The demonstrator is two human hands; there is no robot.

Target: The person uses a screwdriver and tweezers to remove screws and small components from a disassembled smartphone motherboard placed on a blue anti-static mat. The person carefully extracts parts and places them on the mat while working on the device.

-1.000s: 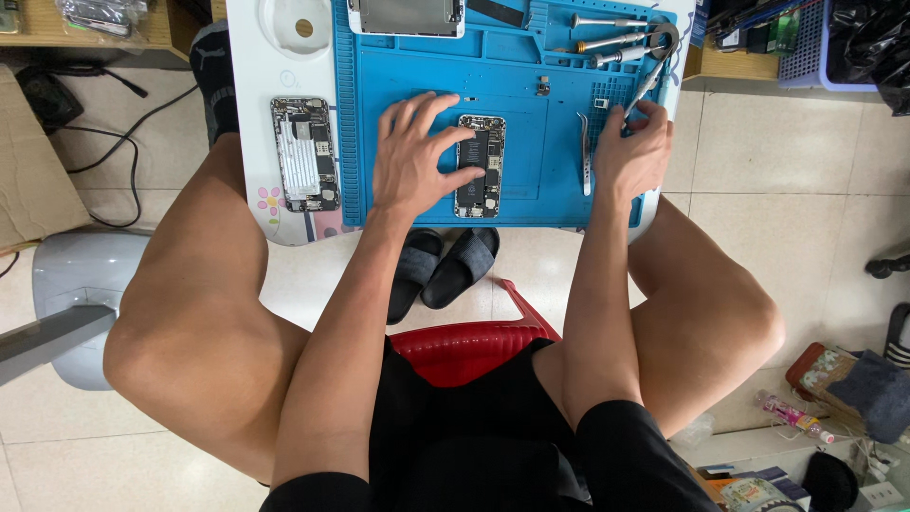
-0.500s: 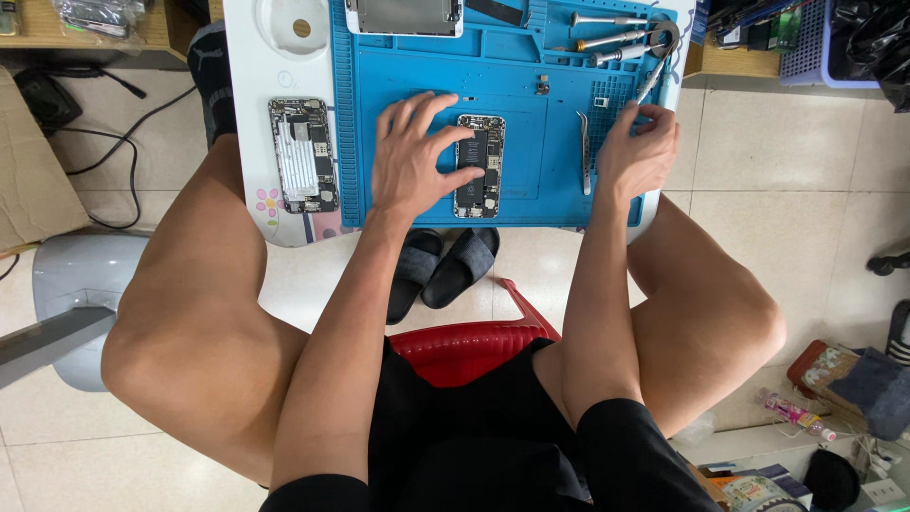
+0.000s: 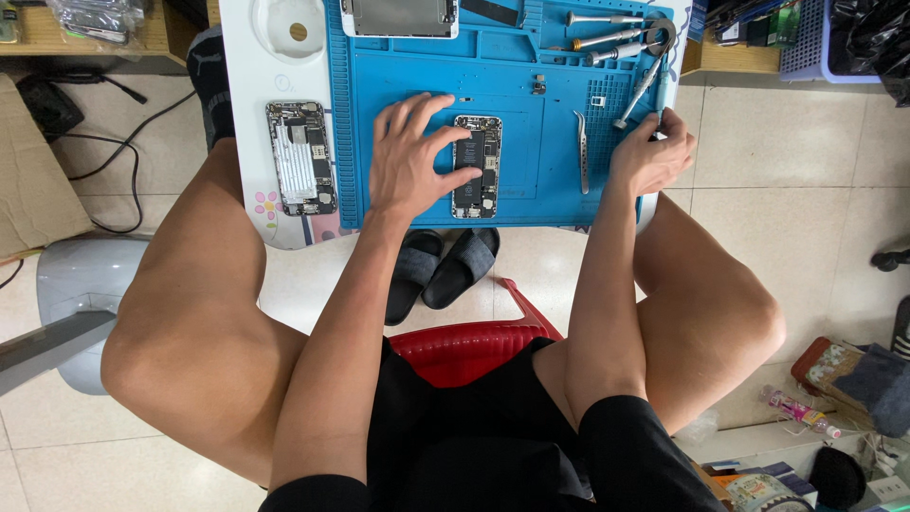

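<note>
An opened phone body (image 3: 477, 166) with its battery and boards showing lies on a blue work mat (image 3: 531, 95). My left hand (image 3: 408, 156) rests flat on the mat just left of it, fingers spread, thumb touching the phone's left edge. My right hand (image 3: 649, 156) is at the mat's right edge with the fingers curled and the fingertips pinched together. What they pinch is too small to make out. A metal screwdriver (image 3: 637, 90) lies on the mat just above that hand. Tweezers (image 3: 580, 152) lie between the phone and my right hand.
A second opened phone (image 3: 301, 156) lies on the white table (image 3: 256, 85) left of the mat. A screen panel (image 3: 400, 17) and more screwdrivers (image 3: 607, 38) sit at the mat's far edge. Below are black slippers (image 3: 441, 270), a red stool (image 3: 474, 341) and floor clutter at right.
My right hand has shifted slightly right and up toward the mat's edge, away from the screwdriver shaft. My left hand and the phone have stayed put.
</note>
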